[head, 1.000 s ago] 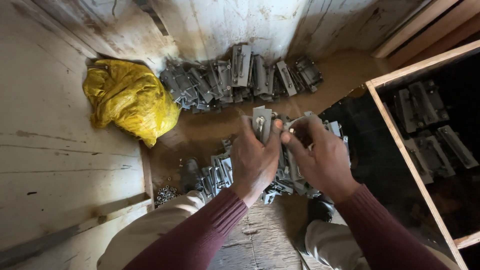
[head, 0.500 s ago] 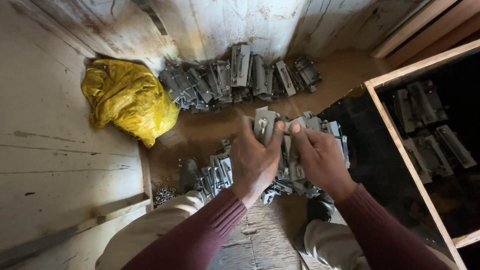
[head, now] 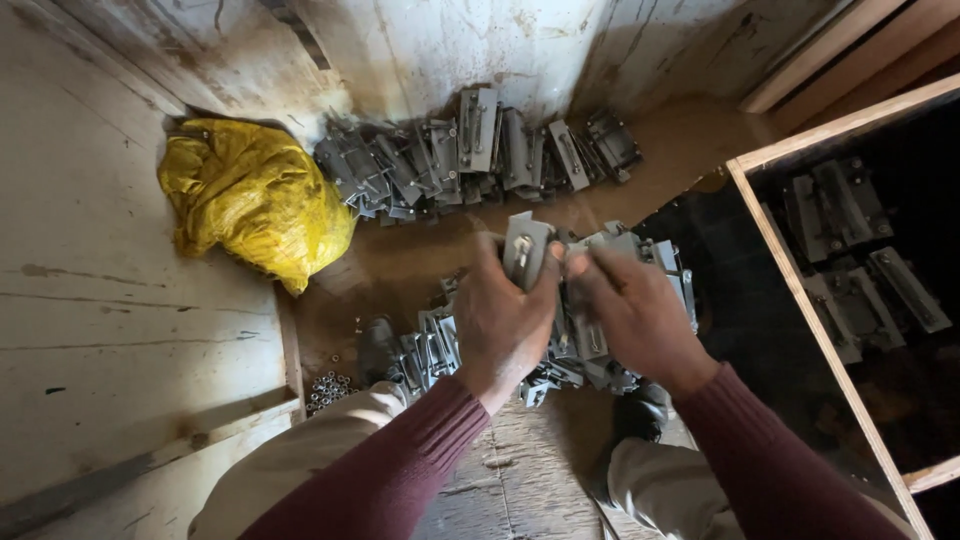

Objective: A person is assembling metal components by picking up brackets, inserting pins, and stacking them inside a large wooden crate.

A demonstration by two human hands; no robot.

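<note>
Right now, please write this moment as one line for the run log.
left hand: holds grey metal bracket | right hand: fingertips at bracket | below: bracket pile | nearby: yellow sack, wooden crate

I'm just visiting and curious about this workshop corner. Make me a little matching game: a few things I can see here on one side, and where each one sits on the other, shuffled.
Things:
1. yellow sack
2. metal bracket
3. wooden crate
4. small nuts

Places:
A. at the right edge, with grey parts inside
B. held in the left hand, with the right hand touching it
C. on the floor by the left knee
D. at the left, against the wall

Pairs: 1-D, 2-B, 3-A, 4-C
</note>
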